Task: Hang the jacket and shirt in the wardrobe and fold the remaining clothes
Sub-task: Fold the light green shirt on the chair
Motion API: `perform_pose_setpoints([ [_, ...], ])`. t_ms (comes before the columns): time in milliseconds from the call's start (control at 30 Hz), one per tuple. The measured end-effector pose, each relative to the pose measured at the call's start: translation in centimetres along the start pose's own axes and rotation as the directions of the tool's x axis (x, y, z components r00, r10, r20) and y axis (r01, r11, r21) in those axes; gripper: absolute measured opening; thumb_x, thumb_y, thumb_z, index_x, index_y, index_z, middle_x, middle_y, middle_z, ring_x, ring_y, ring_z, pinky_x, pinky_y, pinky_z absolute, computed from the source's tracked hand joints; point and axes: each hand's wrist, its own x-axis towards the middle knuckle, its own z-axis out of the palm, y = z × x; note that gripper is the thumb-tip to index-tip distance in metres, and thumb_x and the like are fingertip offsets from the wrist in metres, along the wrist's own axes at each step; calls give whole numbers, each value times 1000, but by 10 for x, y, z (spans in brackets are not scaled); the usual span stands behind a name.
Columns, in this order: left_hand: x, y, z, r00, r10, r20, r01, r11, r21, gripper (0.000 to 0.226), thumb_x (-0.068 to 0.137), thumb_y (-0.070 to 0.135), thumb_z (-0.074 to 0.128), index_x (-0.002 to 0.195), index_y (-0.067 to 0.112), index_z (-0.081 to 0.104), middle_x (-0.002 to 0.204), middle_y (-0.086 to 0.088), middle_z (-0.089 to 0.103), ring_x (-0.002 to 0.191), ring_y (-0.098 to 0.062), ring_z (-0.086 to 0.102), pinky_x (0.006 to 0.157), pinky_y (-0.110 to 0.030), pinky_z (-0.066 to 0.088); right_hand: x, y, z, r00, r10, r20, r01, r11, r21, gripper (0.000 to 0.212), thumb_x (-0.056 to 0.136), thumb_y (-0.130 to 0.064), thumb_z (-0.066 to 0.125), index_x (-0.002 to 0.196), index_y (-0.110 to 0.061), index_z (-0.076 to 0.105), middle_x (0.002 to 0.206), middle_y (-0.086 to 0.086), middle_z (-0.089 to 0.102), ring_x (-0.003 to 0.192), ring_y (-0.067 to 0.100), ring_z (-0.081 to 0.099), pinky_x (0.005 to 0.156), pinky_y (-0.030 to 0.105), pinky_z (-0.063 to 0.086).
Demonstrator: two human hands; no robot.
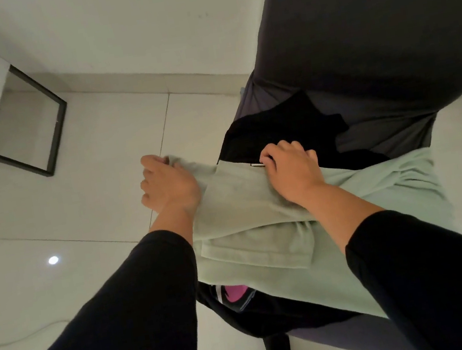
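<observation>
Nearest me, my two black sleeves [132, 326] reached out over a dark grey chair [367, 32]. A black garment with a pink print [236, 293] hung over the chair's near edge, partly under the pale green garment [260, 215] I was handling. That green piece lay across the seat, its folded part at the seat's left edge and the rest spread toward the right edge.

My left hand [169, 184] sat just past the seat's left edge, over the floor, fingers curled shut around a bunched corner of the green cloth. My right hand [292, 168] pressed down on the cloth near the middle of the seat, fingers bent and closed on the fabric's far hem, beside a small white tag [257, 164].

Beyond my hands another black garment [282, 127] lay crumpled at the back of the seat, against the chair's tall backrest.

To the left the pale tiled floor [77, 205] lay open and bare right up to the wall, with only a black metal frame [43, 123] standing well off in the far left corner.
</observation>
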Motion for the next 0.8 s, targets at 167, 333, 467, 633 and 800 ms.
perform_pose_setpoints([
  [167,-39,30,20,942,334,-1,-330,930,165,34,91,16,50,123,16,41,133,-8,36,122,-28,37,95,-39,35,-28,42,-14,994,93,-50,-92,996,23,29,99,-18,35,120,-28,54,115,-3,55,110,20,46,91,35,33],
  [333,-101,65,60,729,633,260,-681,709,183,20,93,22,47,112,25,53,123,-1,43,114,-24,38,91,-36,35,-57,104,-43,984,171,-54,-175,981,-83,42,86,-3,45,120,-28,51,117,-4,56,112,21,47,92,35,31],
  [467,-149,77,96,476,751,458,-870,479,119,20,95,34,41,105,31,58,112,7,50,109,-18,43,86,-33,34,-71,152,-62,975,223,-8,-218,940,-263,39,87,-6,43,120,-27,50,122,-4,57,119,23,42,103,39,26],
  [633,-177,93,131,383,757,529,-924,318,214,34,92,49,43,116,27,49,118,4,48,111,-20,45,89,-37,37,-76,191,-69,966,257,-9,-235,870,-433,37,87,-16,48,123,-24,48,123,0,51,122,25,38,102,41,26],
  [800,-179,99,146,279,838,469,-944,151,292,27,99,40,35,115,23,49,116,2,49,107,-21,50,79,-36,36,-80,212,-69,881,472,-26,-457,836,-305,36,85,-8,42,119,-18,46,110,5,58,107,29,54,88,37,33],
])
